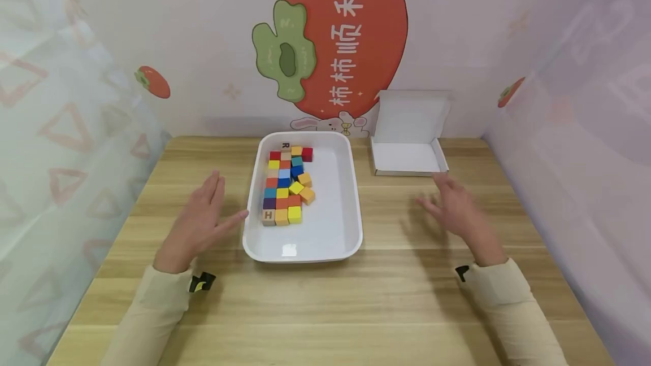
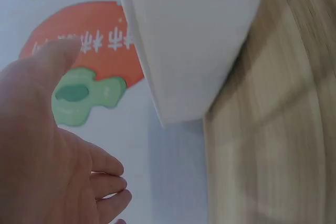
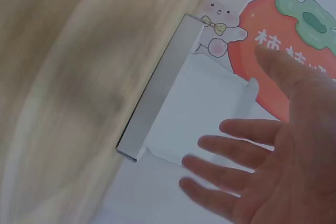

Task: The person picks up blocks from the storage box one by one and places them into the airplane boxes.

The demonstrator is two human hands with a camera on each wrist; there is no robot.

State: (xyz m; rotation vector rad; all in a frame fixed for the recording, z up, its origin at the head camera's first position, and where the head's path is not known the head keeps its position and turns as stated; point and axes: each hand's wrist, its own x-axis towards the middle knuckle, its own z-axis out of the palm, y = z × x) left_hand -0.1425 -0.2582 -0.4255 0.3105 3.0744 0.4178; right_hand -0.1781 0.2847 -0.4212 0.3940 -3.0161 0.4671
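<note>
1. A pale printed backdrop (image 1: 213, 44) rises behind and to both sides, with a big red fruit print (image 1: 378, 27) bearing white characters.
2. The wood-grain surface (image 1: 325, 309) carries a tray and a box.
3. Two light sleeves (image 1: 144, 318) reach in from the near edge, each with a small dark item at the cuff.
4. The white tray (image 1: 333, 213) sits near the middle of the surface, towards the back, between the two hands.
5. The white box (image 1: 409, 158) stands to the right of the tray, apart from it, lid raised at the back.
6. The left hand (image 1: 195, 222) is beside the tray's left side. Its grip is spread, thumb well away from the fingers, holding nothing; whether the thumb tip touches the rim I cannot tell.
7. The right hand (image 1: 460, 210), slightly blurred, is near the box's front right corner. Its grip is likewise spread and has hold of nothing.
8. The coloured blocks (image 1: 282, 192) lie in the tray's left half, mostly in close rows, with a few askew along the right edge.
9. Among them, one wooden block (image 1: 268, 216) shows H at the near end, another (image 1: 286, 146) R at the far end.
</note>
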